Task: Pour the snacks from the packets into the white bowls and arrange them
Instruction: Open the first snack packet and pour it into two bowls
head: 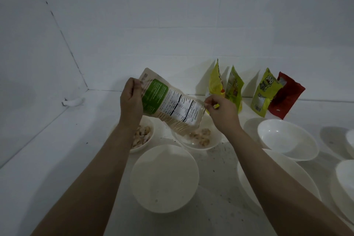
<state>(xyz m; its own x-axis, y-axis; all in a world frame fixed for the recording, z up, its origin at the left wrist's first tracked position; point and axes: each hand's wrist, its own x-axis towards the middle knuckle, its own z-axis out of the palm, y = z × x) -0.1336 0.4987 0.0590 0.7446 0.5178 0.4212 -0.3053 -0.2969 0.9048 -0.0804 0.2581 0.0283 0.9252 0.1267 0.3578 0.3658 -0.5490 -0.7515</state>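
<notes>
The left hand (131, 99) grips the far end of the packet (170, 104) and holds it high. The right hand (220, 110) pinches the low open end. So the packet tips, and snacks (201, 136) drop into the bowl (216, 140) just under it.

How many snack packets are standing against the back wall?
4. Yellow packet, partly behind the right hand; green-yellow packet beside it; lime packet further right; red packet rightmost. A fifth packet is held, tilted over a bowl.
</notes>
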